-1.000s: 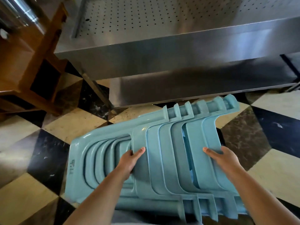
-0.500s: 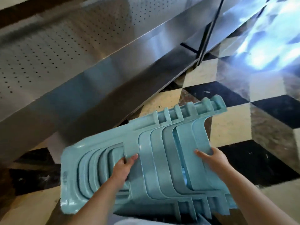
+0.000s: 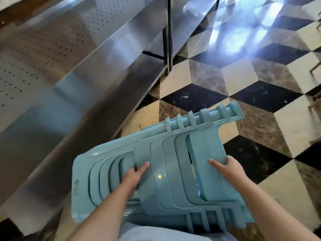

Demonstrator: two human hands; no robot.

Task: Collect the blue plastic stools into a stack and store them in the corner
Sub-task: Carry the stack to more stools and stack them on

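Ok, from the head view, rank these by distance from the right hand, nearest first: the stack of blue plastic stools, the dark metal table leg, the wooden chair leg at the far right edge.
1. Stack of blue plastic stools: the right hand grips it.
2. Dark metal table leg: ahead, to the left.
3. Wooden chair leg: far right edge; too close to call against the table leg.

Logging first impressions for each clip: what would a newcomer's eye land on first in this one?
The nested stack of blue plastic stools fills the lower middle, carried on its side with the legs pointing right. The left hand grips inside a leg opening and the right hand holds the innermost stool's edge. Behind, a perforated stainless steel counter runs along the left, and a glossy checkered floor spreads to the right.
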